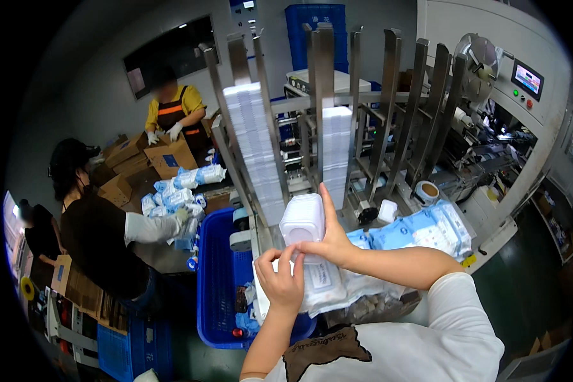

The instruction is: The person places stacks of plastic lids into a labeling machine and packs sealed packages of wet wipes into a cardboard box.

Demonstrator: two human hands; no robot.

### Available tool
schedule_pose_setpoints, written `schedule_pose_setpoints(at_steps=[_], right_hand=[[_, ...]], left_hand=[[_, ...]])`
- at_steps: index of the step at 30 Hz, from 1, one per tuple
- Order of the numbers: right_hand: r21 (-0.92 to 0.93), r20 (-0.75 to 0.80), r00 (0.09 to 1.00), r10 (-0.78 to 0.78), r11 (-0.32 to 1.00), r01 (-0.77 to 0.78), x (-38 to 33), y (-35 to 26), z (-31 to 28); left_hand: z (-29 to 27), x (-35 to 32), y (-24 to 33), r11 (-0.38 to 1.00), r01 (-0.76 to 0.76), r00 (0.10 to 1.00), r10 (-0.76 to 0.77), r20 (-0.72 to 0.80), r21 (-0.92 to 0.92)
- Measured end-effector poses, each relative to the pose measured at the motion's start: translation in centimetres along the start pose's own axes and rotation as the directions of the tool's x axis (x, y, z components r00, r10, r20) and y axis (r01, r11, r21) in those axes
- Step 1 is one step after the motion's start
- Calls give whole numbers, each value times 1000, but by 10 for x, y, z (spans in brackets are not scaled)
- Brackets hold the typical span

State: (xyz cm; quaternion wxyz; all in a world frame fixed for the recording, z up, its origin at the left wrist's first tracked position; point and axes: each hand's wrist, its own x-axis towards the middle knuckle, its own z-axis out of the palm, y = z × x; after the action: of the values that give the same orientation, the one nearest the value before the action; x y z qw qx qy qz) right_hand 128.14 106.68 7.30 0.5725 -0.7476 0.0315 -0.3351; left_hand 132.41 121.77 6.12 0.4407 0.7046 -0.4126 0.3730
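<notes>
A tall metal rack (325, 63) stands beyond a blue crate (211, 286) and blue-and-white packages (420, 232). Before it, a white plastic stack (303, 216) is held in the right hand (332, 240); the left hand (280, 278), fingertips narrowed, meets its near end.

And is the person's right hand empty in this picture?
No, the right hand holds a white round-cornered item, with one finger stretched along its right side.
</notes>
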Motion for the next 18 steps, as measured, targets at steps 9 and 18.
schedule_pose_setpoints(at_steps=[9,18], right_hand=[[67,61,996,-60,996,56,53,-14,-53],[-476,-178,419,-890,450,755,239,-157,-109]], left_hand=[[44,42,26,985,-135,991,137,-8,105],[13,-32,25,997,58,958,-40,285,-55]])
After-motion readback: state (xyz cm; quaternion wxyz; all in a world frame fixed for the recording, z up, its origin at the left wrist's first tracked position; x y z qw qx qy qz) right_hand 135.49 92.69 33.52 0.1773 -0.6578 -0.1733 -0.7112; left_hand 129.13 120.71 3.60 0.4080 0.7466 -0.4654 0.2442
